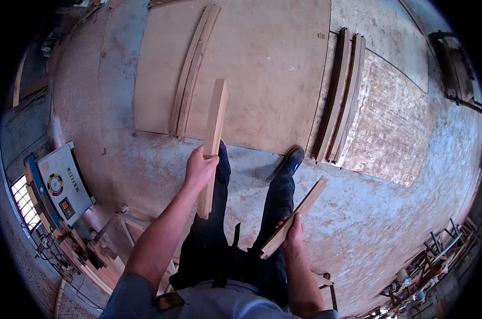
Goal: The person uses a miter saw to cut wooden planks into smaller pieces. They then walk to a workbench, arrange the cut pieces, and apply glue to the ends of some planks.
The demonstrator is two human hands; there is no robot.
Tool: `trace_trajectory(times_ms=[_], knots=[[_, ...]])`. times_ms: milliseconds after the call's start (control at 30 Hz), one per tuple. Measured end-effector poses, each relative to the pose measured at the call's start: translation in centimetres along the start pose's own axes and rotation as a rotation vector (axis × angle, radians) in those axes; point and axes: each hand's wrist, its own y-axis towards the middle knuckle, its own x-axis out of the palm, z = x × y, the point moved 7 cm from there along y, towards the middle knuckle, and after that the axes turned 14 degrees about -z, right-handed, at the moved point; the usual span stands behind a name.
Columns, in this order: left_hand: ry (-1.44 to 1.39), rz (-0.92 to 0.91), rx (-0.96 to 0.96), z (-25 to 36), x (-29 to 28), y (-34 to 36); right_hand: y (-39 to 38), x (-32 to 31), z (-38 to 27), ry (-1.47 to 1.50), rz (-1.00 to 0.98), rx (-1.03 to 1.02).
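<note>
My left hand (pixel 201 167) is wrapped round a square-edged wooden bar (pixel 216 114), gripping it below its middle. The bar stands tilted in front of my left leg, its far end pointing away from me. In my right hand (pixel 293 232) is a shorter wooden piece (pixel 305 203), slanting from my lap up to the right. Its near end looks stepped or notched. The two pieces are held apart from each other. My fingers partly hide both pieces where they are gripped.
Long wooden strips (pixel 194 69) lie on a big board sheet (pixel 262 80) ahead. Darker long strips (pixel 341 95) rest on the right, beside a worn, stained panel (pixel 390 111). A machine with a pale panel (pixel 65 183) stands left. Clutter (pixel 430 266) lines the lower right.
</note>
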Motion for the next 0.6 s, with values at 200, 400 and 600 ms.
trace_trajectory(times_ms=[200, 400, 600], knots=[[-0.128, -0.045, -0.064, -3.7, 3.6, 3.7, 2.3, -2.9, -0.2, 0.023, 0.058, 0.046], [-0.138, -0.03, -0.038, -6.4, 7.9, 9.9, 3.4, -3.4, -1.7, -0.005, 0.036, 0.034], [-0.187, -0.058, -0.115, -6.9, 11.1, 15.4, 3.5, -2.3, -3.8, -0.059, 0.061, -0.02]])
